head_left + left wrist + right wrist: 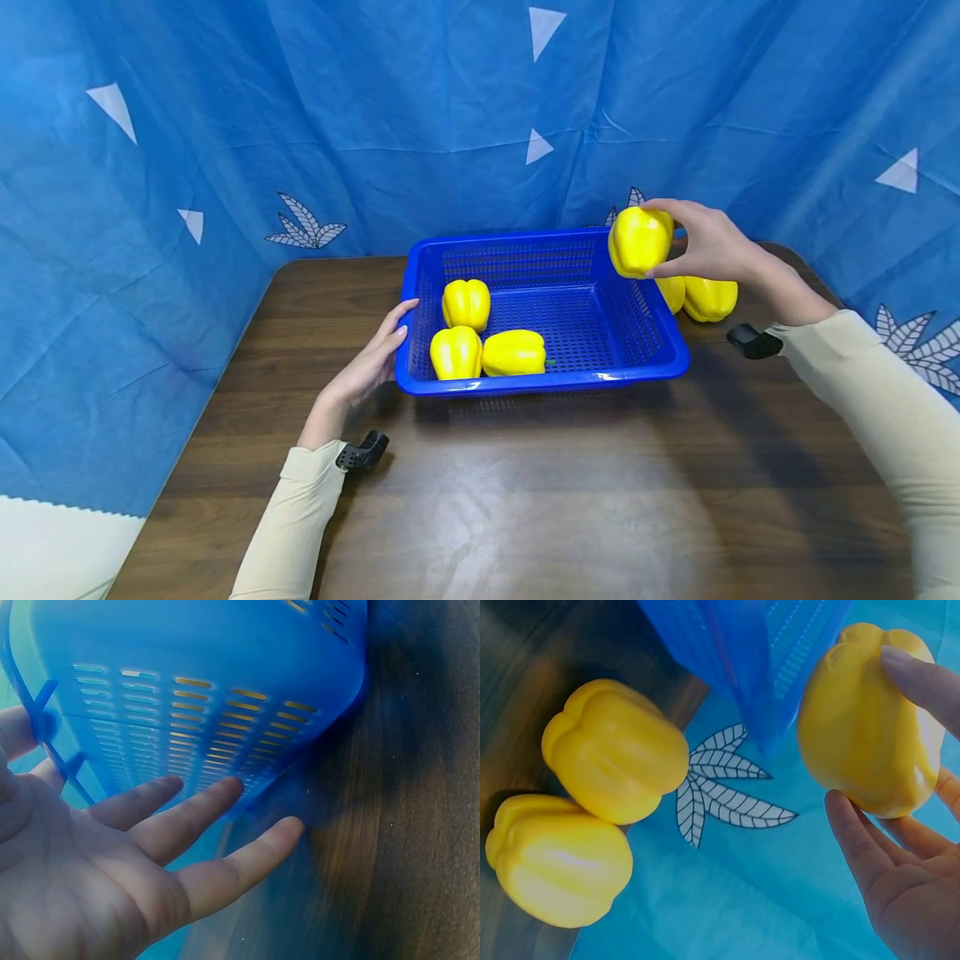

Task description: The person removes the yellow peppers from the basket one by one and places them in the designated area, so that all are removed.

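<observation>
My right hand (708, 242) holds a yellow bell pepper (640, 242) between thumb and fingers, raised over the back right corner of the blue plastic basket (540, 383). In the right wrist view, the thumb lies on one side of this bell pepper (870, 720) and fingertips touch its other side. At the basket's left rim rests my left hand (366, 367). The left wrist view shows its spread, fairly straight fingers (199, 817) beside the slotted outer wall (187, 712); the thumb and another finger reach the rim. Several yellow bell peppers (467, 304) sit in the basket's left part.
Two more yellow bell peppers (615, 754) lie on the wooden table (555, 500), just right of the basket. A blue curtain (450, 108) with white triangles and leaf prints hangs behind and beside the table. Black wrist cameras (363, 450) sit at both cuffs.
</observation>
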A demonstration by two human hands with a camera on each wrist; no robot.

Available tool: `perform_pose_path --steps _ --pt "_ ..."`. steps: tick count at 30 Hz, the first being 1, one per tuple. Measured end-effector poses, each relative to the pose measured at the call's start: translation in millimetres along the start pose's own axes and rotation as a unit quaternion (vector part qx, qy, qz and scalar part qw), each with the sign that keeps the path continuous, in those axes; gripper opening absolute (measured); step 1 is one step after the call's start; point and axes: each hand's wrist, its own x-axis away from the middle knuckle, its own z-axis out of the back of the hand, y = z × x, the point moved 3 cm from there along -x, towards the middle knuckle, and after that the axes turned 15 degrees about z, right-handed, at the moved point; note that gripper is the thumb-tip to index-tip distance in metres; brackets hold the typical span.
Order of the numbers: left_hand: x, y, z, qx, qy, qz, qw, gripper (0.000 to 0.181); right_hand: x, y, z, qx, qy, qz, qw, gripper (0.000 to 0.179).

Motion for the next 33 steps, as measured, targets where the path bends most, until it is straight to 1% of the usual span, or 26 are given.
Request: perform_pose_path --steps 10,16,25,33 --pt "0.4 -0.7 1.0 -0.001 0.001 -0.003 1.0 0.051 11.6 9.1 8.0 0.005 0.013 -0.006 0.9999 0.085" --pt "-1.0 -1.6 0.7 -0.001 0.001 -0.003 1.0 0.05 21.2 16.6 14.1 0.012 0.012 -0.027 0.9995 0.085" --pt "0.0 -0.9 0.7 -0.001 -0.003 -0.007 1.0 0.051 32.3 25.9 18.4 0.029 0.015 -0.03 0.999 0.086" --pt "-0.5 -1.0 0.0 -0.002 0.0 -0.006 1.0 0.051 41.1 34.7 20.1 0.036 0.011 -0.047 0.9982 0.085"
